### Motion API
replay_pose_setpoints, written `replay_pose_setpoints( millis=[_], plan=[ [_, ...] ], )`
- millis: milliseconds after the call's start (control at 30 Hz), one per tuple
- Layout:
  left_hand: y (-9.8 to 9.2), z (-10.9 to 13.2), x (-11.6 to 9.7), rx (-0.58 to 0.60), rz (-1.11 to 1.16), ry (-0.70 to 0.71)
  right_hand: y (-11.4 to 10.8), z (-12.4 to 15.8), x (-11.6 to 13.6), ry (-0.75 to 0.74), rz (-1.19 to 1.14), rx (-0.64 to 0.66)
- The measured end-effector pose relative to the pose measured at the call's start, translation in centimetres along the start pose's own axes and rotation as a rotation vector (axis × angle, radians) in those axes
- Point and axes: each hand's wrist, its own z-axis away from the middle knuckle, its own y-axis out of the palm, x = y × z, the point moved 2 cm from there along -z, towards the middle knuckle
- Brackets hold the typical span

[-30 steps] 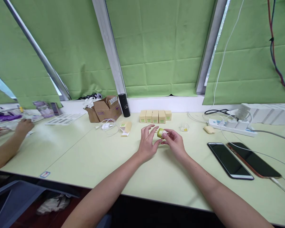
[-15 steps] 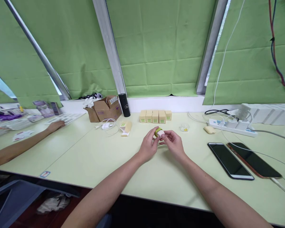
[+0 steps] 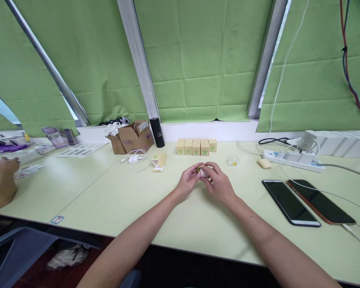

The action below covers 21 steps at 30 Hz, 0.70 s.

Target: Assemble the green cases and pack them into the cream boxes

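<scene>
Between my two hands, above the table, is a small rounded white and yellow-green object (image 3: 203,173); its exact kind does not show. My left hand (image 3: 186,183) grips it from the left, fingers wrapped round its yellow-green side. From the right, my right hand (image 3: 220,184) pinches the white part with thumb and fingers, hiding much of it. Beyond the hands stands a row of small tan boxes (image 3: 196,147) with green labels. A small clear cup (image 3: 233,161) with something yellow inside sits to the right of the boxes. An opened tan box (image 3: 159,162) lies to the left.
Two phones (image 3: 291,203) lie at the right, near a power strip (image 3: 294,160) with cables. A cardboard box (image 3: 135,138), a black bottle (image 3: 157,133) and a white charger (image 3: 135,159) stand back left. At far left, a co-worker's hand (image 3: 4,168) is over papers.
My right hand has turned and closed further over the white part, covering more of the object. The co-worker's hand has moved left, away from the white tray.
</scene>
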Motion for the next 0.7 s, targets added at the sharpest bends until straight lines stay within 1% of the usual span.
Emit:
replay_pose_setpoints(
  millis=[233,367,700],
  plan=[
    [0.0,-0.1,-0.2,-0.021,-0.004,-0.003,0.2,0.1,0.1,-0.078,0.053,-0.014],
    [0.3,0.0,-0.4,-0.055,-0.019,-0.013,0.2,0.1,0.2,-0.129,0.092,-0.037],
    [1.0,-0.4,0.4,-0.152,0.018,0.004,0.1,-0.4,0.5,-0.198,0.067,-0.083]
  ],
)
